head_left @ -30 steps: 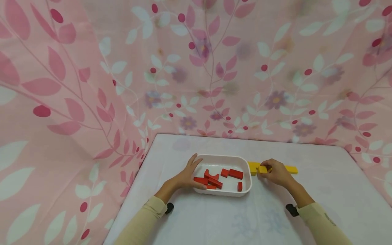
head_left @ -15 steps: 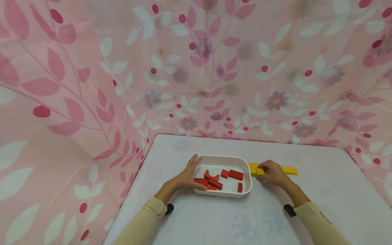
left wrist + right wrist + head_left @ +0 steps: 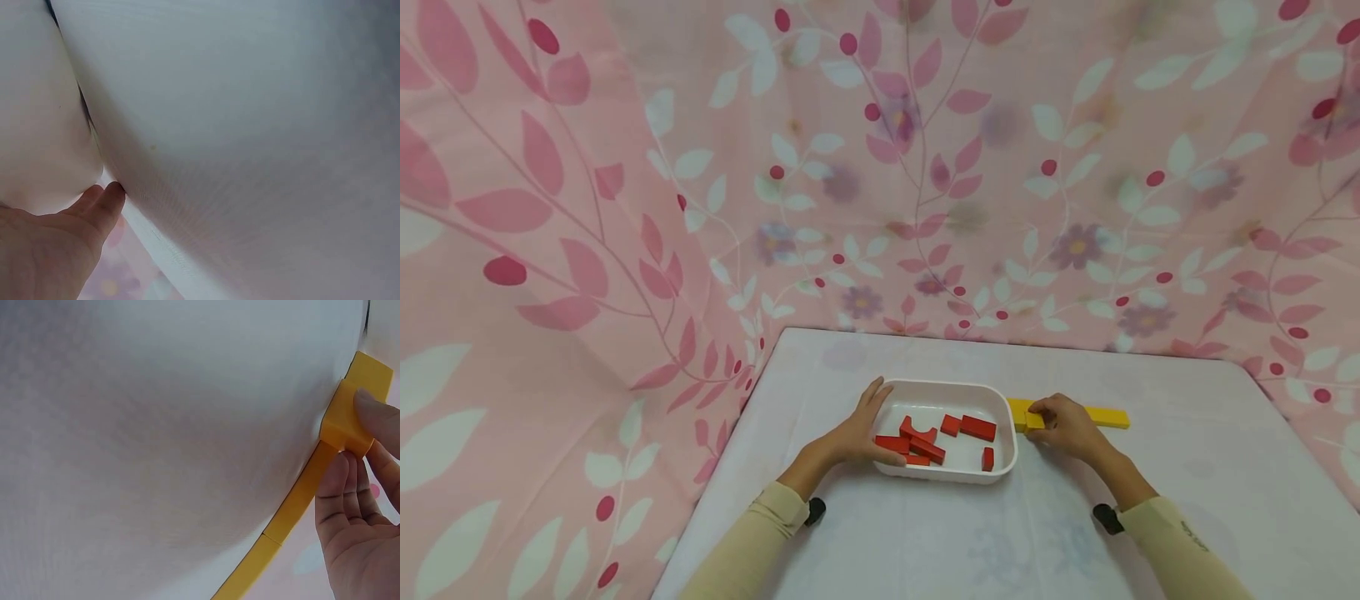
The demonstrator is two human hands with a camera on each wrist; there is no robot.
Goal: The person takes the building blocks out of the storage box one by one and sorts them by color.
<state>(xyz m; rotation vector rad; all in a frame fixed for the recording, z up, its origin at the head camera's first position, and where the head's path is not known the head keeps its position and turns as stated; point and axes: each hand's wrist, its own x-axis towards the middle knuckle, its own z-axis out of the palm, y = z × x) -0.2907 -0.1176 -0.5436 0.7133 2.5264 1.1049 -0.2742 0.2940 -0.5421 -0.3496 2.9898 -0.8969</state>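
Observation:
At its left end, my left hand (image 3: pixel 856 433) grips a white plastic tray (image 3: pixel 951 475), thumb over the front rim and fingers by the back left corner. In the left wrist view its fingertips (image 3: pixel 114 190) meet the tray's wall (image 3: pixel 50 125). Several red toy blocks lie inside, including an arch-shaped block (image 3: pixel 917 430) and a rectangular block (image 3: pixel 977 427). Just right of the tray, my right hand (image 3: pixel 1070 427) pinches a small yellow block (image 3: pixel 342 415) between thumb and fingers. That block sits against a row of long yellow blocks (image 3: pixel 303 487) laid end to end.
A white cloth covers the table (image 3: pixel 940 546). The yellow row's far end (image 3: pixel 1108 417) sticks out to the right beyond my right hand. Behind and to the left hangs a pink floral curtain (image 3: pixel 880 250).
My right hand has brought the small yellow block slightly down and left, against the yellow row, and it barely moves in the last half second. The left hand and tray stay put.

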